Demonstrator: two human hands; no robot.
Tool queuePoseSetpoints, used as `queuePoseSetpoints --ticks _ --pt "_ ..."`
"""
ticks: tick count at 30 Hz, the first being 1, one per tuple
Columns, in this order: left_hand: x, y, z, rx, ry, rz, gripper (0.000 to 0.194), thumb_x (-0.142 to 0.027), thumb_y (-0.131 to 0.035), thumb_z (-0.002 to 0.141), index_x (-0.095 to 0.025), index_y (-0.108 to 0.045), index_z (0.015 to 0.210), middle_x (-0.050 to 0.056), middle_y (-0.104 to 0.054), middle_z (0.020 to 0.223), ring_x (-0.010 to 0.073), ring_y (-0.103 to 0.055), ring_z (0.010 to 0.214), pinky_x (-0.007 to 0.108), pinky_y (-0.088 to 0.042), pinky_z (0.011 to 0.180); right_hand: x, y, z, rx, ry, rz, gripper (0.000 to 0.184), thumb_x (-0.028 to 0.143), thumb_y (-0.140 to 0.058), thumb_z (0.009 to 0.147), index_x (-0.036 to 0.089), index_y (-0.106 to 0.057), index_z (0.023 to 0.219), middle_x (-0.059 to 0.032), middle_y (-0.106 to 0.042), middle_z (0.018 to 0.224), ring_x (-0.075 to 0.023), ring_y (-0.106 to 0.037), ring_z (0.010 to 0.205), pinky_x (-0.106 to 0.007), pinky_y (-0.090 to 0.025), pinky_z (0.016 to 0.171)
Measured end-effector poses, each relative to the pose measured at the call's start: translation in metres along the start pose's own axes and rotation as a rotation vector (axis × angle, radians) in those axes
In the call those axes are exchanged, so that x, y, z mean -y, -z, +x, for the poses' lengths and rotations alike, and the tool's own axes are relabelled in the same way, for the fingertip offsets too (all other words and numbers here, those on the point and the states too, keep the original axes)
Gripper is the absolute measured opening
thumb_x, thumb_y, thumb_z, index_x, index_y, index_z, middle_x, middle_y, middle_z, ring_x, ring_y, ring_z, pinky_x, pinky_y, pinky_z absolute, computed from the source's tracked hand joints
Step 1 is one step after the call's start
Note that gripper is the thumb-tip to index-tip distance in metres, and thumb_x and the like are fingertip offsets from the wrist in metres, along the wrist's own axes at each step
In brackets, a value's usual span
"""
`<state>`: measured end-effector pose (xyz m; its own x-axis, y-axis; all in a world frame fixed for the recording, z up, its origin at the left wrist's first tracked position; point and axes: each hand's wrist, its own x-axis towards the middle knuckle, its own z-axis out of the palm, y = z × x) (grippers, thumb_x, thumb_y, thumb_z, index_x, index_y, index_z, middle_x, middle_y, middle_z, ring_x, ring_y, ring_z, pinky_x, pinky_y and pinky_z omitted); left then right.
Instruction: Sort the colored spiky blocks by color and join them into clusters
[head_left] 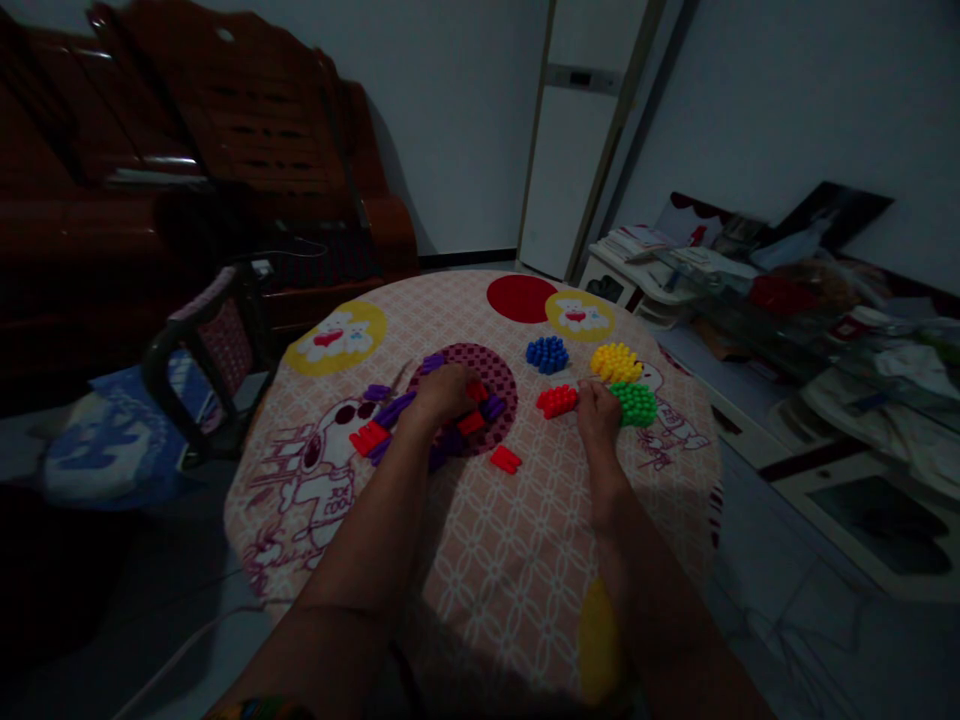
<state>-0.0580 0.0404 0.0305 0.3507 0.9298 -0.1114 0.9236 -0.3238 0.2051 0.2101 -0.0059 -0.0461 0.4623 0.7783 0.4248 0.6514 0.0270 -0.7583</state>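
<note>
My left hand reaches into a loose pile of purple plastic building pieces and red ones. Its fingers curl downward beside a red piece; whatever they hold is hidden. A single red piece lies apart, nearer to me. To the right, my right hand is closed, fingertips pinched at the right end of a red cluster of pieces. Around it sit a green cluster, touching or just behind the hand, a yellow cluster and a blue cluster.
Everything lies on a round table with a patterned cloth. A folding chair stands at the left, with a wooden sofa behind. A cluttered low cabinet runs along the right wall.
</note>
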Motion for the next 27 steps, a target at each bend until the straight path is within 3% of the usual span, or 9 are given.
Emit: queuePoseSetpoints --ticks 4,7,10,17,27 --pt "-0.004 -0.003 0.003 -0.092 -0.003 -0.107 0.036 -0.028 -0.068 0.077 -0.017 -0.075 0.111 0.012 -0.076 0.107 0.0289 -0.069 0.102 0.032 -0.052 0.086 0.001 0.0 0.0 0.002 -0.002 0.003 0.031 0.04 -0.042 0.09 0.022 -0.054 0.068 -0.0012 -0.058 0.064 -0.0181 -0.05 0.065 -0.031 -0.036 0.065" --pt "-0.018 -0.008 0.011 -0.145 -0.123 -0.367 0.037 -0.032 -0.063 0.084 -0.015 -0.073 0.115 0.009 -0.077 0.104 0.0219 -0.07 0.095 0.028 -0.052 0.083 0.003 0.0 0.001 -0.006 0.007 -0.009 0.029 0.038 -0.043 0.089 0.022 -0.055 0.068 -0.002 -0.06 0.066 -0.0182 -0.05 0.067 -0.031 -0.037 0.068" --pt "-0.04 -0.016 0.025 -0.106 -0.242 -0.542 0.036 -0.027 -0.058 0.087 -0.014 -0.072 0.118 0.009 -0.077 0.106 0.0184 -0.071 0.091 0.026 -0.052 0.082 0.004 0.0 0.001 0.0 0.003 -0.012 0.028 0.036 -0.044 0.089 0.021 -0.056 0.069 -0.0029 -0.062 0.069 -0.0186 -0.051 0.069 -0.031 -0.038 0.069" --pt "-0.079 -0.028 0.058 -0.014 -0.31 -0.473 0.037 -0.022 -0.052 0.089 -0.012 -0.074 0.118 0.01 -0.076 0.116 0.0195 -0.069 0.1 0.026 -0.05 0.09 0.0 0.001 -0.001 0.008 0.015 0.009 0.031 0.04 -0.042 0.089 0.022 -0.058 0.07 -0.0032 -0.062 0.07 -0.0191 -0.052 0.069 -0.031 -0.039 0.069" --pt "-0.086 -0.042 0.061 -0.048 -0.323 -0.369 0.033 -0.028 -0.051 0.091 -0.014 -0.078 0.105 0.008 -0.078 0.103 0.0192 -0.067 0.092 0.025 -0.049 0.084 0.0 0.001 0.003 0.02 0.006 -0.005 0.032 0.041 -0.042 0.088 0.021 -0.06 0.072 -0.0047 -0.064 0.071 -0.0196 -0.053 0.07 -0.031 -0.041 0.072"
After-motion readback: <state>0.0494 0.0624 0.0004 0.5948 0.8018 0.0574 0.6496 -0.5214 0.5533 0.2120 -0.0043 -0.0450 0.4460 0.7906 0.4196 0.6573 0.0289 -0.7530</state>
